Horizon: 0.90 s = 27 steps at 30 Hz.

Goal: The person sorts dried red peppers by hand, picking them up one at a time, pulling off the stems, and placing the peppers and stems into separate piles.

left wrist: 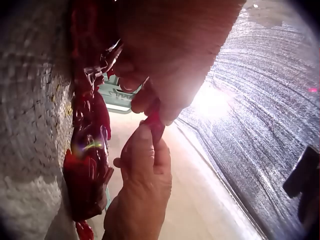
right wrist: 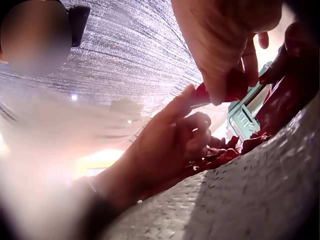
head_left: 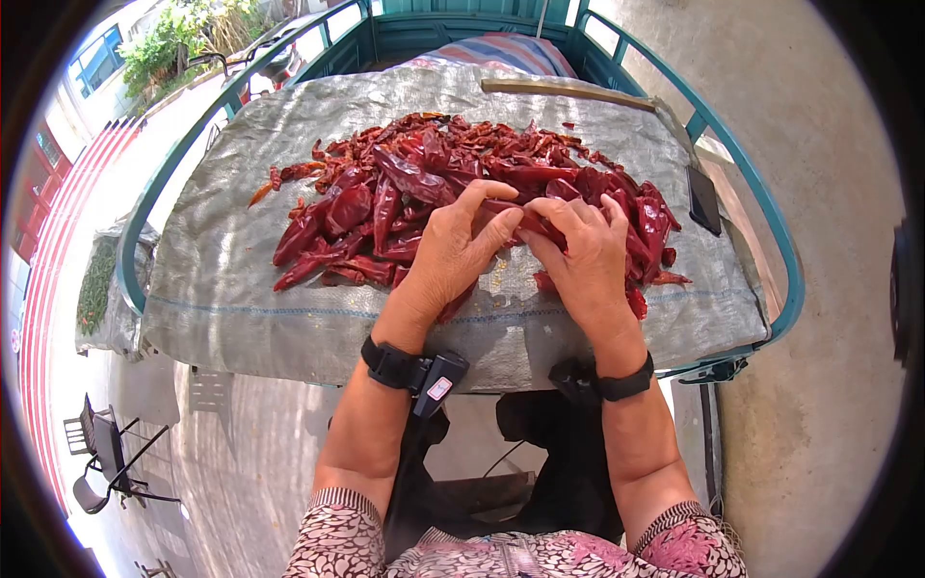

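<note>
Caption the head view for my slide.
Left grip and right grip pinch a red pepper over a pepper pile on a grey sheet.

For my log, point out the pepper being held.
The red pepper pinched between left hand and right hand; the others lie in the pile.

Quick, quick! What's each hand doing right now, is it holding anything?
Left hand: closed, pinching a red pepper.
Right hand: closed, pinching the same pepper.
</note>
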Each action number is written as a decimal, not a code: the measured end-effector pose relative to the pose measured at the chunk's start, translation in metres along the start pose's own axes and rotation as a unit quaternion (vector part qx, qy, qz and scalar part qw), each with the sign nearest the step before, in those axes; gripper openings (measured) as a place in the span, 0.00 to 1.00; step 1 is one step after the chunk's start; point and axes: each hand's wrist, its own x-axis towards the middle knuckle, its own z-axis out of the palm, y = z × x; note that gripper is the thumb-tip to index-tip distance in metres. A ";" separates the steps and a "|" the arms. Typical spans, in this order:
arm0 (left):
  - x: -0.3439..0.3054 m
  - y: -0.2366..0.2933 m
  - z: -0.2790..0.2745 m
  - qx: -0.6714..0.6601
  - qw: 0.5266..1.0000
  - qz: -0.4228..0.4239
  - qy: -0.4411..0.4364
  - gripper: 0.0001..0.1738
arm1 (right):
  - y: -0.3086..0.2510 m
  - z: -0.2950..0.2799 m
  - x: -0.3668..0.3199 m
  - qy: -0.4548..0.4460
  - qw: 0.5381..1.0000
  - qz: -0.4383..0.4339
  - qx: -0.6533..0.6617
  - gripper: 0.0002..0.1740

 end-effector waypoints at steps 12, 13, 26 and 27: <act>0.006 -0.011 -0.012 -0.268 0.948 -0.153 0.078 0.09 | 0.003 -0.013 0.002 0.104 0.966 0.137 0.194 0.08; 0.006 -0.011 -0.012 -0.266 0.948 -0.149 0.094 0.09 | 0.002 -0.015 0.002 0.110 0.967 0.133 0.185 0.08; 0.004 -0.012 0.002 0.205 0.972 0.000 0.113 0.08 | 0.018 0.017 0.012 0.071 0.991 0.041 -0.107 0.22; 0.004 -0.011 0.002 0.206 0.974 -0.011 0.093 0.08 | 0.018 0.019 0.014 0.060 0.989 0.037 -0.128 0.23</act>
